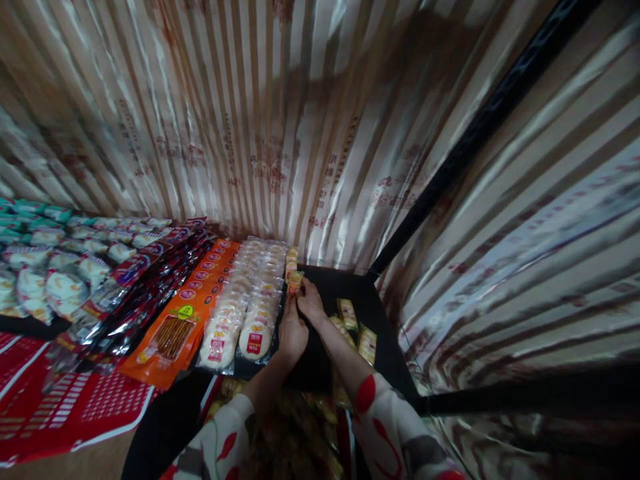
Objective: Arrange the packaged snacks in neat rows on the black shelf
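Note:
My left hand (293,331) and my right hand (311,301) meet over the black shelf, their fingers closed around a small yellow snack packet (295,283). Just behind it stands another yellow packet (292,257), at the end of a row beside the round white crackers. The crackers, in clear wrappers (256,333), lie in two overlapping rows left of my hands. Several loose yellow packets (367,343) rest on the shelf to the right of my right forearm. My fingertips partly cover the held packet.
Orange snack bags (173,333), dark red shiny bags (150,287) and white-and-green packets (65,287) line the black shelf (325,363) to the left. Red baskets (100,407) stand below. A black post (465,147) rises at the right corner, before striped sheeting (310,133).

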The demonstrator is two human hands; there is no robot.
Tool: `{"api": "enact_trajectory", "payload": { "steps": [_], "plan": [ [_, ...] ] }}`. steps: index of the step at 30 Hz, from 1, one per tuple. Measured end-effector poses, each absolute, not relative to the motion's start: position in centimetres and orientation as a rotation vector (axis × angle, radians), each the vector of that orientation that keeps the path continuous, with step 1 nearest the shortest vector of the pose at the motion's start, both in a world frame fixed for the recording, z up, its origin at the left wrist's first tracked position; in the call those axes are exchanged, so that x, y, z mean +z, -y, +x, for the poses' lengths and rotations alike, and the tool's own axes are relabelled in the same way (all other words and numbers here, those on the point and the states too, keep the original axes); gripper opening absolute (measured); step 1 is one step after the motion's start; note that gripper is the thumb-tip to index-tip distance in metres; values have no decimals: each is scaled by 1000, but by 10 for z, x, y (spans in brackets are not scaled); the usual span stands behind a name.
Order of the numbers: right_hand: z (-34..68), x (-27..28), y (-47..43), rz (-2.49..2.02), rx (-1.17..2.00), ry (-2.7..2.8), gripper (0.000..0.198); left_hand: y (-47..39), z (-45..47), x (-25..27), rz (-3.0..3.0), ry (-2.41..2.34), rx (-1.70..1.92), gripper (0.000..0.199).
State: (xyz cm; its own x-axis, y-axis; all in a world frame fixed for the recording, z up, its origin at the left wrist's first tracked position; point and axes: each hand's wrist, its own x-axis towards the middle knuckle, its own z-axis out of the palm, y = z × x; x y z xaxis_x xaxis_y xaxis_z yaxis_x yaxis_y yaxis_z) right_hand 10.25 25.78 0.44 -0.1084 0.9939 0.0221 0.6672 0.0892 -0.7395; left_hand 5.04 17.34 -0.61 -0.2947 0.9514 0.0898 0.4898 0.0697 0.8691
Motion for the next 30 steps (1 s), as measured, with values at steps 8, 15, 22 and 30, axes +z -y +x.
{"api": "enact_trajectory", "payload": {
  "steps": [8,15,22,30],
  "plan": [
    [96,-5,-268,-1509,784,1837,48,-185,49,-13,1376,-1843,1233,67],
    [91,-10,-269,-1480,750,1856,47,-186,50,-12,1309,-1837,1262,60],
    [91,-20,-269,-1414,722,1791,48,-154,65,4,1162,-1851,1428,56],
    [103,-3,-252,-1493,563,1702,42,-21,56,134,1335,-943,1740,35]
  ]
}}
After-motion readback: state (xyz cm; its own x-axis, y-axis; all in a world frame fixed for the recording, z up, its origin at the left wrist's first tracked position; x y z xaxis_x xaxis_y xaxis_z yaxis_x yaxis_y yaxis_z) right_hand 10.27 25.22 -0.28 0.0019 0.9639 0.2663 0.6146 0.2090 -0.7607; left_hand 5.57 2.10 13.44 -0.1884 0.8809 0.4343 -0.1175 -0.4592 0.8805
